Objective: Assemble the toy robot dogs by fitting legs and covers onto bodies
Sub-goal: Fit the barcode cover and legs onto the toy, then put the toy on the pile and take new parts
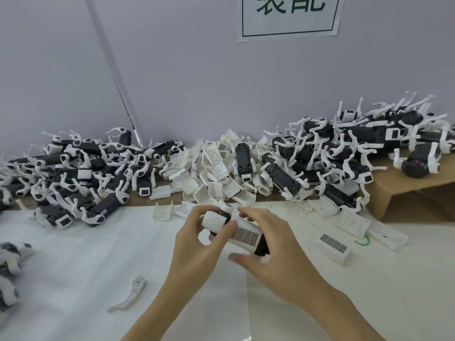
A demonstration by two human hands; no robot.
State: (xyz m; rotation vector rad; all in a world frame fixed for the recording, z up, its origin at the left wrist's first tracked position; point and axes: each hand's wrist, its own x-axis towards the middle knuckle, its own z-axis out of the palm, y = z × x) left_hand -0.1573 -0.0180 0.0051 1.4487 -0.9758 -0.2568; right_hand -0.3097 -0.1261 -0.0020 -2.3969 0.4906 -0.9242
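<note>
You have one toy dog body (261,246) in hand, black, held above the white tabletop (73,267) near its middle, just in front of you. One white cover (246,236) with a dark grid patch sits on top of it, and a white end piece shows at its far-left end.

Your left hand (194,244) comes up from below with the wrist bent, its fingers (197,214) curled over the white end and the thumb pressing the cover's near edge. Your right hand (278,247) arches over the body from the right, fingers curled down behind it and the thumb (242,259) hooked under the near side. Both hands grip the same piece.

Loose on the tabletop you have one single white leg (130,295) to your near left and one spare grid cover (333,244) lying to the right, well apart from your hands. Two or three more plain covers lie near it.

Along the back wall are three heaps, too tangled to count: a pile of dogs with legs (73,175) on the left, a pile of white covers (211,173) in the middle, and a second pile of dogs (344,153) on the right, spilling onto one cardboard box (406,193). One paper sign (290,16) hangs on the wall above.
</note>
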